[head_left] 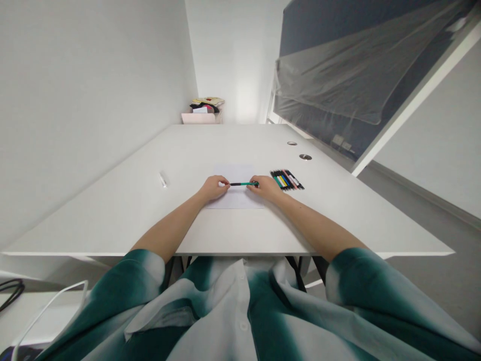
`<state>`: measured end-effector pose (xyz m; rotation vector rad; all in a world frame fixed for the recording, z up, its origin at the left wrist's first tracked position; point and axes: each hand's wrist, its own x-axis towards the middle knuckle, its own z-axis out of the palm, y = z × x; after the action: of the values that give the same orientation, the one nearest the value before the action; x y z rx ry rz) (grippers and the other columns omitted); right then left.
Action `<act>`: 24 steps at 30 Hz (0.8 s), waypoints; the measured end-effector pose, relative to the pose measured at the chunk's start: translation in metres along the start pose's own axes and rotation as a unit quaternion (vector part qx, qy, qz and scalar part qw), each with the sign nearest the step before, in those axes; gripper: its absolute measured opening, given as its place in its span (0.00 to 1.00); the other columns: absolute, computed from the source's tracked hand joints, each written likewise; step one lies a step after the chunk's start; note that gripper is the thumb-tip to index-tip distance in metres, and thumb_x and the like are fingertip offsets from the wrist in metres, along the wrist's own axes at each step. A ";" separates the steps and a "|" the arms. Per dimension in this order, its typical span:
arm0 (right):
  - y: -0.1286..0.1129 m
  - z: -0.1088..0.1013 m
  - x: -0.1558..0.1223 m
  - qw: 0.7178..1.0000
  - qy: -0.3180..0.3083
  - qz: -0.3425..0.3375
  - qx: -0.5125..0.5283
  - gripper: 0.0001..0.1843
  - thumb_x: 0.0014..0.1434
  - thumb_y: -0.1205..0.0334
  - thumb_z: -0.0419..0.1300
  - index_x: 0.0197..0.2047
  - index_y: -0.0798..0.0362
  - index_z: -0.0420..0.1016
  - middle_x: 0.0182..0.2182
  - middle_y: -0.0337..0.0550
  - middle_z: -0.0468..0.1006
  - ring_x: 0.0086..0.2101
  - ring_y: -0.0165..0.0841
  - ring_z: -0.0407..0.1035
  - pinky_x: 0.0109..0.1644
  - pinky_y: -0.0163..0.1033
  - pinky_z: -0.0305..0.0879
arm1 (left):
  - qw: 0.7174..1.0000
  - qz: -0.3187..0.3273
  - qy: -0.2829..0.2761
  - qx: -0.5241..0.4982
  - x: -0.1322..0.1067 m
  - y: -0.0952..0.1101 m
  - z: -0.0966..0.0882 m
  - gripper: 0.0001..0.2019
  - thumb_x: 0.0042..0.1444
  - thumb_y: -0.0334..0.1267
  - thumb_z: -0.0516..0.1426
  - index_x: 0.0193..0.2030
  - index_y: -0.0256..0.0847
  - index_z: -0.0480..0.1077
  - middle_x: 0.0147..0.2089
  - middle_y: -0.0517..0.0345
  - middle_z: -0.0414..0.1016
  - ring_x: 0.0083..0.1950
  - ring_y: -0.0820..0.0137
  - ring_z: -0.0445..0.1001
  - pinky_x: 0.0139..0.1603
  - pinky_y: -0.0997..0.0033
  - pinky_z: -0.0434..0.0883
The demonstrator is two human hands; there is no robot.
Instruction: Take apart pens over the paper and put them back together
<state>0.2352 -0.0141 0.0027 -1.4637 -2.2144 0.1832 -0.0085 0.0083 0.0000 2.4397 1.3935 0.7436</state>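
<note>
A slim black-and-green pen (pixel 243 184) lies level above a sheet of white paper (pixel 235 198), spanning the gap between my hands. My left hand (pixel 214 188) has its fingertips at the pen's black end, and my right hand (pixel 265 188) closes over its green end. Both hands rest over the paper's side edges on the white table (pixel 150 215). To the right of my right hand, a tight row of several coloured pens (pixel 286 179) lies side by side.
A small white capped tube (pixel 163 179) lies left on the table. Several cable grommets (pixel 305 157) sit in the far right tabletop. A patterned sleeve (pixel 146 271) lies below the table's near edge. Plastic-wrapped panel (pixel 356 65) leans right; a box with clutter (pixel 203 115) stands beyond.
</note>
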 end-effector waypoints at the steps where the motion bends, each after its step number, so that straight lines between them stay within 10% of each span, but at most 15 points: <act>1: 0.003 -0.002 0.001 0.999 0.008 0.014 0.043 0.10 0.57 0.55 0.61 0.37 0.52 0.77 0.31 0.43 0.79 0.33 0.35 0.70 0.36 0.37 0.59 | 1.000 0.002 0.003 0.012 0.000 -0.001 -0.001 0.11 0.54 0.40 0.56 0.38 0.41 0.79 0.43 0.53 0.81 0.47 0.61 0.77 0.56 0.61 0.69; 8: 0.017 -0.002 0.008 0.881 0.037 0.117 0.456 0.15 0.47 0.52 0.66 0.34 0.52 0.74 0.24 0.37 0.73 0.24 0.28 0.63 0.30 0.35 0.59 | 0.996 0.041 0.040 0.067 -0.004 0.007 -0.003 0.08 0.55 0.39 0.56 0.38 0.41 0.76 0.40 0.53 0.80 0.46 0.61 0.75 0.56 0.57 0.66; 14: 0.016 0.000 0.010 0.777 0.011 0.205 0.595 0.12 0.51 0.53 0.60 0.35 0.53 0.73 0.23 0.40 0.74 0.24 0.29 0.65 0.28 0.34 0.60 | 0.994 0.063 0.046 0.077 -0.007 0.019 0.000 0.08 0.57 0.39 0.55 0.39 0.40 0.74 0.41 0.50 0.78 0.47 0.59 0.73 0.57 0.56 0.64; 24: 0.005 -0.014 0.002 0.752 -0.052 0.181 0.632 0.30 0.61 0.43 0.43 0.45 0.57 0.75 0.30 0.51 0.79 0.31 0.39 0.72 0.36 0.42 0.68 | 0.992 0.073 0.051 0.087 -0.006 0.023 0.006 0.08 0.59 0.38 0.54 0.38 0.40 0.74 0.42 0.50 0.78 0.48 0.59 0.72 0.57 0.56 0.62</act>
<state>0.2447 -0.0125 0.0139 -0.9672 -1.1832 1.5549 0.0086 -0.0088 0.0030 2.6981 1.3803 0.8210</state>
